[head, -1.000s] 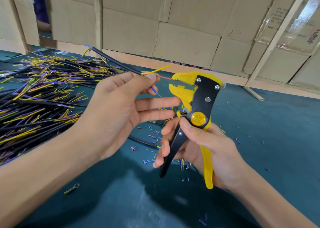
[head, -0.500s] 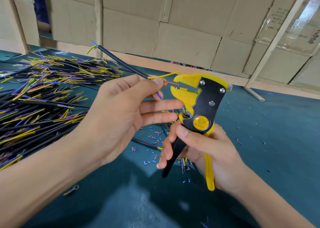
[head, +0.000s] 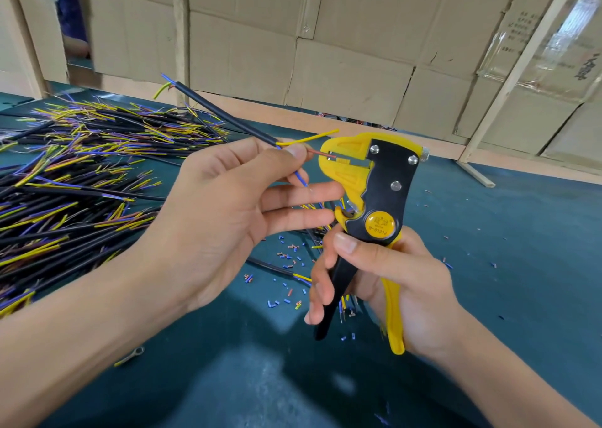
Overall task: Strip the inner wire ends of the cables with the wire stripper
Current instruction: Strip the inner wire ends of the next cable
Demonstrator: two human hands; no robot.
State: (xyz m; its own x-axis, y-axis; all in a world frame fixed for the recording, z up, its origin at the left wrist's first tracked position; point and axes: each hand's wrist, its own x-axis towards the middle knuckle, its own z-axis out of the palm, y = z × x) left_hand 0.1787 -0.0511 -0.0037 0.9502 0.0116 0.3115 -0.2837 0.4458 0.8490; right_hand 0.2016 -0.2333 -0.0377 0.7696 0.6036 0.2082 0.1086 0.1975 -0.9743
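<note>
Since the red wire [head: 321,153] looks thin and limp, it is best pinched close behind its tip, as the left hand [head: 228,212] does, feeding it into the stripper [head: 371,183] mouth; the right hand [head: 387,284] wraps the handles.

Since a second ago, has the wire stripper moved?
Yes. The wire stripper sits further right and slightly lower against the seams of the cardboard wall behind it, still gripped by the right hand.
</note>
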